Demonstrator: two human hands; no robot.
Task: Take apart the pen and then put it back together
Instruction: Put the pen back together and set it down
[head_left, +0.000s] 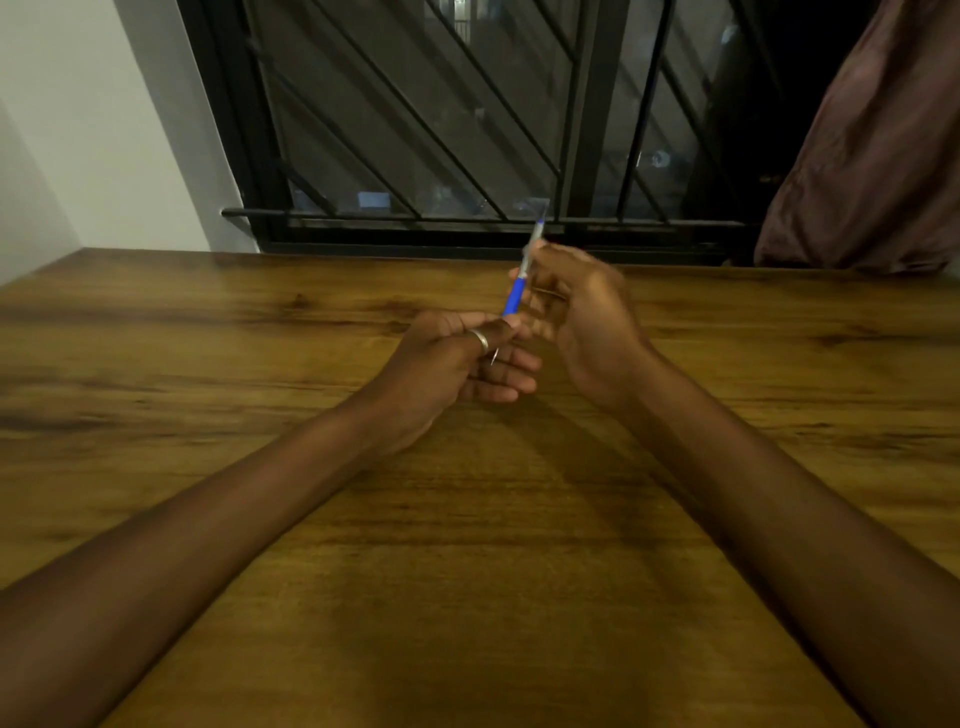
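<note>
A pen (516, 297) with a blue grip and a clear upper barrel stands tilted above the wooden table (467, 519), its top end pointing up and to the right. My left hand (452, 364), which wears a silver ring, pinches the lower end of the blue grip. My right hand (582, 322) closes its fingertips around the clear barrel just above the blue part. A thin metal piece shows under my left fingers; I cannot tell what it is. The frame is slightly blurred.
A dark window with black metal bars (467, 130) runs along the table's far edge. A brown curtain (872, 156) hangs at the far right. A white wall (78, 130) is at the left.
</note>
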